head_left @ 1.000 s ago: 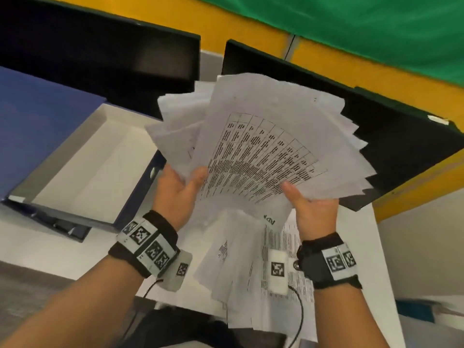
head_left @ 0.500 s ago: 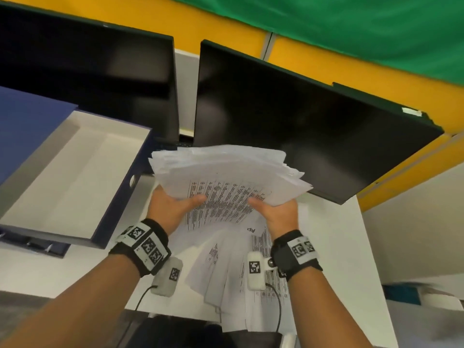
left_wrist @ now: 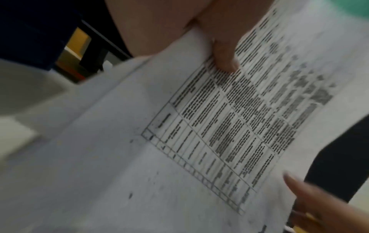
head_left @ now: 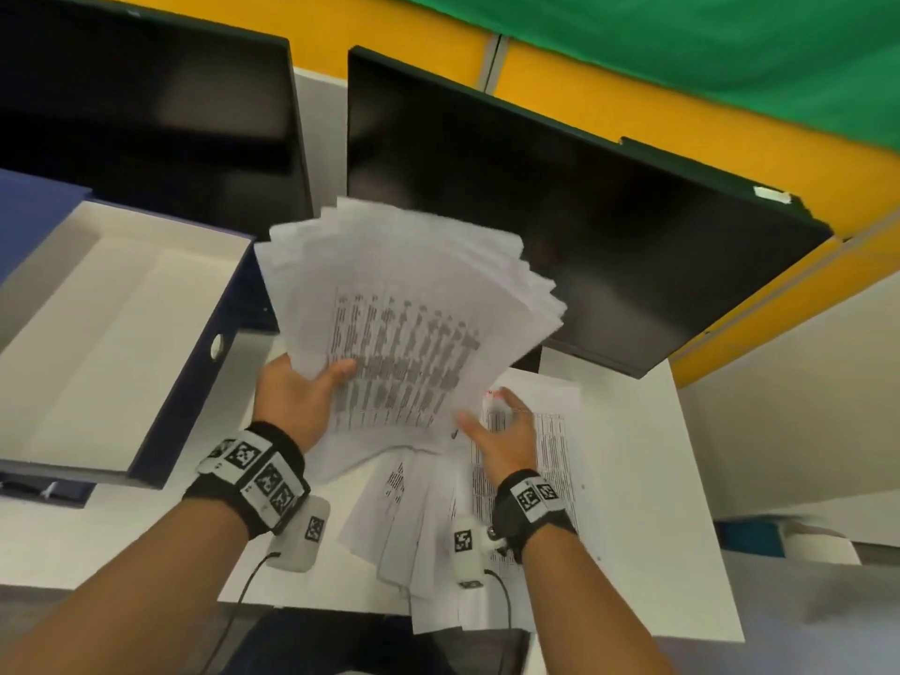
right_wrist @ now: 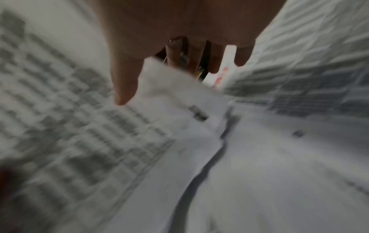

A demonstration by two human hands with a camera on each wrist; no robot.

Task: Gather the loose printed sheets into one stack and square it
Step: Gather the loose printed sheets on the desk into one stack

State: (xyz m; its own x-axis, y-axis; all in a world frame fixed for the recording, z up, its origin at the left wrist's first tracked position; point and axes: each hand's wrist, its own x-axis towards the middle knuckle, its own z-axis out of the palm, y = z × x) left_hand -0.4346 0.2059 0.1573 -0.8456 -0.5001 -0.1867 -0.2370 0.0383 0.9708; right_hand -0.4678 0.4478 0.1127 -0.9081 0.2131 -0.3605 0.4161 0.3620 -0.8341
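Note:
A fanned, uneven bundle of printed sheets stands tilted up above the white desk. My left hand grips its lower left edge, thumb pressed on the top sheet's printed table. By the bundle's lower right corner my right hand is off the paper, with fingers spread and straight; its fingertips point at the sheets beyond. More loose sheets lie fanned on the desk under both wrists, and one printed sheet lies flat under the right hand.
An open blue box file with a white inside lies at the left. Two dark monitors stand close behind the bundle. The desk's right edge and front edge are near.
The bundle, held low by both hands half a second ago, now tilts up in the left hand alone. The right hand has let go and opened beside its lower right corner.

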